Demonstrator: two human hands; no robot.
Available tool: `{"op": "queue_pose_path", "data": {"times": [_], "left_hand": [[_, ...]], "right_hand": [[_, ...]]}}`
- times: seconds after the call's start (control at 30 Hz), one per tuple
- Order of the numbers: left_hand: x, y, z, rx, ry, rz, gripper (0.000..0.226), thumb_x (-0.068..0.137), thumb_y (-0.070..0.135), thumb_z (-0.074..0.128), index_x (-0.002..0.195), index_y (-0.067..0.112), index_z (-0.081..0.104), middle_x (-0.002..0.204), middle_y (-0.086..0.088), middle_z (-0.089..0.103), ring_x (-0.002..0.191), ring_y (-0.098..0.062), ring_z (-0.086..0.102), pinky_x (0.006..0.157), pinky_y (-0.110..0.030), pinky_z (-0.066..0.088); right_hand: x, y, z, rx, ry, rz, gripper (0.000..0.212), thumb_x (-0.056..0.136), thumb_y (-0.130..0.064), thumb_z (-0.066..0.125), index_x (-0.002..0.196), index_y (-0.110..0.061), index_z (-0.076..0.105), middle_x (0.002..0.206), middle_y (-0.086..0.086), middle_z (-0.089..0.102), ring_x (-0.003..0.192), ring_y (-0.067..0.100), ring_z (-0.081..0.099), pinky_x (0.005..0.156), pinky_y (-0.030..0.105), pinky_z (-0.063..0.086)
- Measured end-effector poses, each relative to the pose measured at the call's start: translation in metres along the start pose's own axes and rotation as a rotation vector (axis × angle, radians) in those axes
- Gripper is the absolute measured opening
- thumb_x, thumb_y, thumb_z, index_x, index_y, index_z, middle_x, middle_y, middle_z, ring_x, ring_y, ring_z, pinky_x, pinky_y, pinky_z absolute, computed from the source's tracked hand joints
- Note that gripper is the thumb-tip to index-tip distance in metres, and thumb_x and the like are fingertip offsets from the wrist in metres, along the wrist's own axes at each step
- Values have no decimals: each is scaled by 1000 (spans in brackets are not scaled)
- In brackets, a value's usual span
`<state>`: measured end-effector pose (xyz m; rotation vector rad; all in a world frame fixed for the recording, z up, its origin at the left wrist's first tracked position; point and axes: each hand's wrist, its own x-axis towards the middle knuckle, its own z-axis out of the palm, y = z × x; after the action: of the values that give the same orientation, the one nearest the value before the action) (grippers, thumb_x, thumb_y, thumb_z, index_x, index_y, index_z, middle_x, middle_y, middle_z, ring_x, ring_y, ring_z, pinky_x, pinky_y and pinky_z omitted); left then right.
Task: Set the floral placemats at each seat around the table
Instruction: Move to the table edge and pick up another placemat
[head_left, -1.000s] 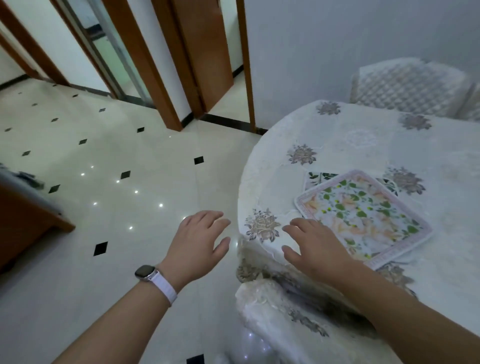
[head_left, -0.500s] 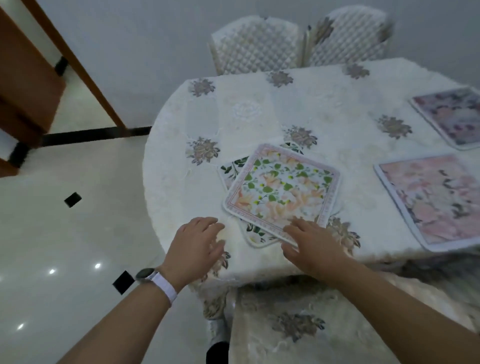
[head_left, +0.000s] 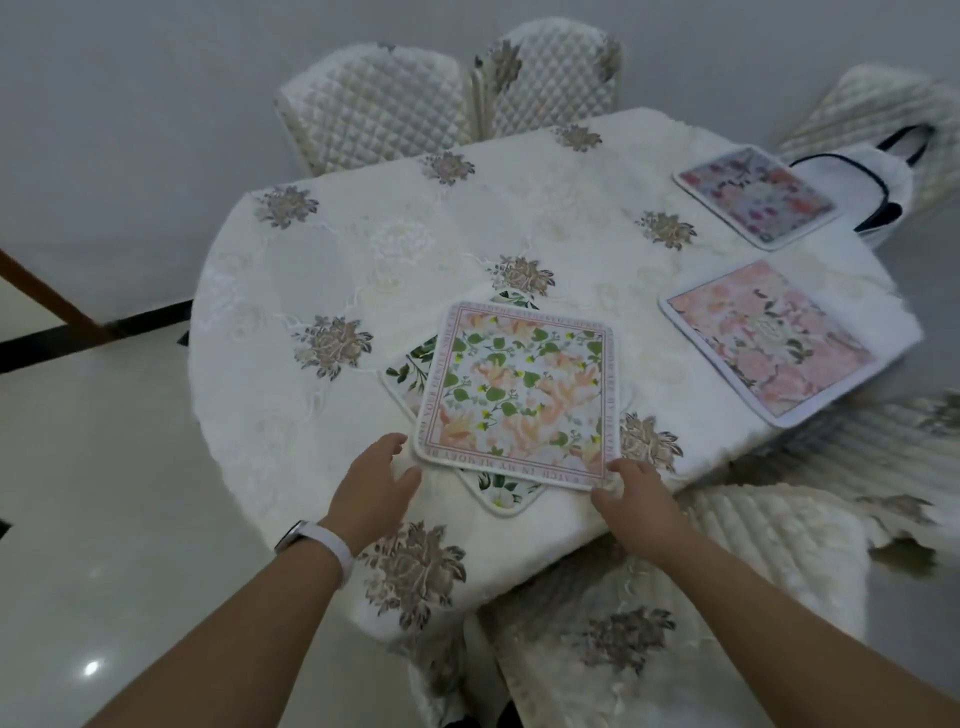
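We are holding both hands loosely open. Our left hand (head_left: 371, 488) is lying just beside the top mat's (head_left: 519, 395) near left corner, and our right hand (head_left: 636, 501) is touching its near right corner. We are counting four mats on the worktop (head_left: 332, 260): this one overlapping a leafy mat (head_left: 501, 493), a pink mat (head_left: 769, 343) rightward, and a purple mat (head_left: 756, 195) farthest.
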<state>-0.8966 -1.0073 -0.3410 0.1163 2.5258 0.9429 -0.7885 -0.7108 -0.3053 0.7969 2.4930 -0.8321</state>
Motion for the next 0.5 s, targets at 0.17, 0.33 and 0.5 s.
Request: {"op": "queue_pose_path", "data": {"times": [0.17, 0.33, 0.5], "left_hand": [[28, 10, 5, -207, 21, -143, 48, 97, 30, 55, 140, 13, 43, 139, -9, 51, 122, -25, 50, 96, -39, 44], [58, 30, 8, -420, 72, -269, 39, 97, 27, 55, 133, 14, 47, 118, -4, 55, 87, -16, 55, 66, -30, 44], [76, 41, 9, -503, 84, -397, 25, 93, 20, 58, 116, 12, 56, 104, -7, 63, 85, -24, 64, 75, -41, 56]], "right_hand": [[31, 4, -3, 277, 92, 145, 43, 92, -25, 59, 132, -8, 52, 128, 12, 59, 105, 25, 57, 89, 35, 46], [56, -1, -11, 452, 151, 225, 12, 94, -15, 58, 105, -11, 57, 100, 6, 63, 74, 12, 53, 74, 32, 42], [79, -6, -16, 500, 111, 230, 26, 94, -17, 57, 118, -9, 60, 94, -2, 62, 69, 5, 52, 55, 21, 38]]}}
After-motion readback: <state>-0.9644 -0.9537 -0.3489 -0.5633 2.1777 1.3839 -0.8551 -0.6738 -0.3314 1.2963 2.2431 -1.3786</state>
